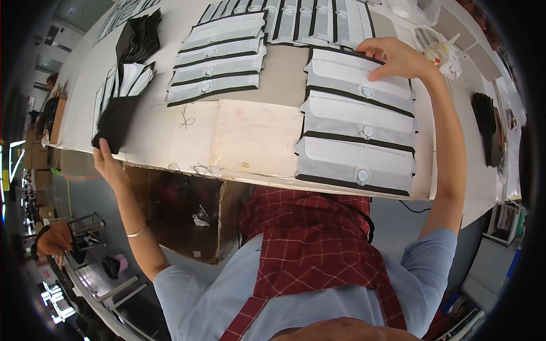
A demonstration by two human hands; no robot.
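At the table's near left edge my left hand pinches the corner of a black fabric piece. Behind that piece lie white and grey pieces with black edges, partly covered by it. My right hand curves over the far end of an overlapping row of white-and-grey panels, its thumb and fingers apart. The fingertips are by the far black edge of the farthest panel, and the thumb rests on its white face. Each panel has a black strip along one edge and a small round clear disc.
More panel rows lie at the middle left and far side. A black folded stack sits at far left, another black bundle at right. Crumpled plastic lies far right. Under the table stands an open cardboard box.
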